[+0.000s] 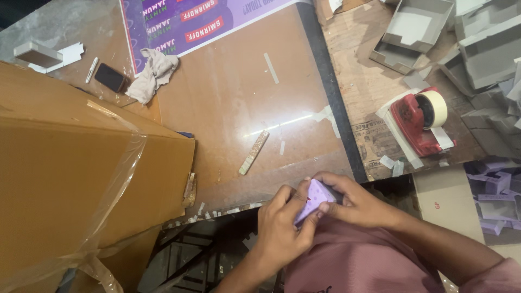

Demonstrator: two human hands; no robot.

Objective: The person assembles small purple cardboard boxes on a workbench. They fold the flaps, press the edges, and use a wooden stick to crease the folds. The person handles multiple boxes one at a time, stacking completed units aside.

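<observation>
Both hands meet just off the near edge of the glass-topped table (244, 97), above my lap. They grip a small purple box (313, 198) with pale dots between them. My left hand (281, 230) wraps its lower left side, thumb and fingers pressed on the box. From the right, my right hand (355, 203) pinches the upper end with its fingertips. Part of the box is hidden under the fingers.
A large brown cardboard carton (70, 179) with loose clear tape fills the left. A red tape dispenser (420, 119) sits on the wooden board at right, with grey box trays (415, 30) behind and purple box parts (496, 198) lower right. A phone (111, 77), a cloth (154, 73) and a narrow strip (254, 153) lie on the table.
</observation>
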